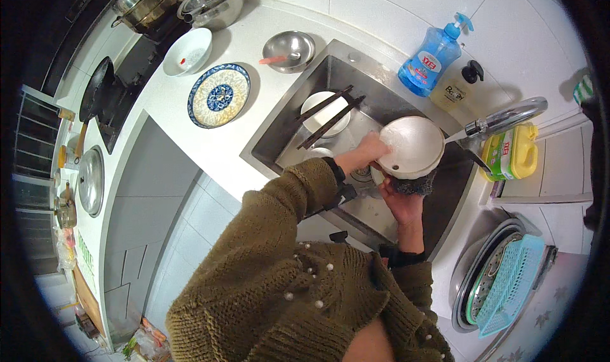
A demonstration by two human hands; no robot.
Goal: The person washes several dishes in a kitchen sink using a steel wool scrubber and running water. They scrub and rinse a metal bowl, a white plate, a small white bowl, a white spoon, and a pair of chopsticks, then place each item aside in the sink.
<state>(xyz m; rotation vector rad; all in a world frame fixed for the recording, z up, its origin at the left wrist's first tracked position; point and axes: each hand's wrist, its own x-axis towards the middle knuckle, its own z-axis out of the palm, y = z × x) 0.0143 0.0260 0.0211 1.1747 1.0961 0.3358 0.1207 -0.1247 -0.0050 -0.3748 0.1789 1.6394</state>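
My left hand [366, 151] grips the near-left rim of a pale, cream-white bowl [413, 142] held tilted over the sink [259, 145]. A small dark hole or spot shows near its lower edge. Beneath the bowl, my right hand [402, 203] holds a dark grey scouring pad [415, 184] against the underside. Water from the chrome faucet [507, 115] runs at the bowl's right rim. Farther left in the basin sits a white bowl [320, 123], with dark chopsticks [336, 121] lying across it. Another pale dish [319, 153] is partly hidden by my left arm.
A blue pump bottle [424, 69], a clear pump bottle [450, 92] and a yellow jug [517, 152] line the wall. Left on the counter are a steel bowl with a spoon [281, 58], a patterned plate [220, 96] and a white bowl [190, 52]. A turquoise basket [512, 285] leans right.
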